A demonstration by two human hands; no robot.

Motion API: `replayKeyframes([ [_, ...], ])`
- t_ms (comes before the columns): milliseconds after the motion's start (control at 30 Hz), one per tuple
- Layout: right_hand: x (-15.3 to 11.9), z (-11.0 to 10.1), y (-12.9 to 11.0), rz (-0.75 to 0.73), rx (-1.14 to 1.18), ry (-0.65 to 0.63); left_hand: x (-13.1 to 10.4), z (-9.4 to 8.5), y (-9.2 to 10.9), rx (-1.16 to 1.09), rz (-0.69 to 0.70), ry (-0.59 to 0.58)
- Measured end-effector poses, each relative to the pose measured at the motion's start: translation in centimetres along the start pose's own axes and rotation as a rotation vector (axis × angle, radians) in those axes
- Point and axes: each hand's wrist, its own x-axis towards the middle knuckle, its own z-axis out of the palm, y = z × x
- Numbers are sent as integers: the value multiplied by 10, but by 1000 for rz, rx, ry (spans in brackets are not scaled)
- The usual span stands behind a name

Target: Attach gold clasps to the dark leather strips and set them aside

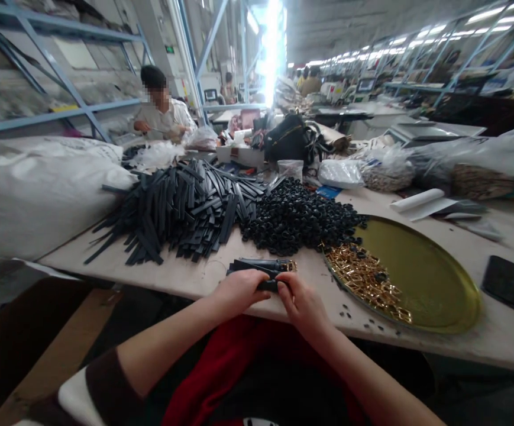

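Observation:
At the table's front edge I hold a short black strap (267, 286) between both hands. My left hand (239, 291) is closed on its left part, and the fingers of my right hand (301, 302) pinch its right end. Just behind my fingers lie several black straps (257, 264) with gold buckles (289, 265) at their right ends. Farther back is a large heap of flat black strips (186, 207). Beside it rises a mound of small black loops (301, 216). Loose gold buckles (365, 278) lie on the left side of a round gold tray (434, 272).
A dark phone (511, 284) lies right of the tray. Tiny black bits (367, 322) dot the front edge. A big white sack (39, 201) stands at left. Plastic bags (387, 168) and a black bag (290, 139) line the back. Another person (163, 109) sits across.

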Motion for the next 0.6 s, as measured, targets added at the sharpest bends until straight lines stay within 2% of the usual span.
replayKeyframes([
  [33, 9, 2, 7, -25, -65, 63, 9, -1, -7, 105, 1, 31],
  [100, 24, 10, 24, -44, -154, 152, 23, 0, -20, 283, 23, 22],
  [200, 35, 28, 48, 37, -129, 185, 40, 6, -31, 368, 105, -47],
  [300, 34, 42, 62, 77, -50, 167, 51, 13, -29, 373, 143, -59],
  [433, 23, 44, 73, 111, 40, 136, 58, 14, -20, 348, 137, -32],
  [533, 20, 45, 91, 206, -9, 45, 58, 14, -24, 309, 135, -35],
  [600, 22, 46, 103, 185, -42, -15, 56, 19, -28, 280, 110, -27],
])
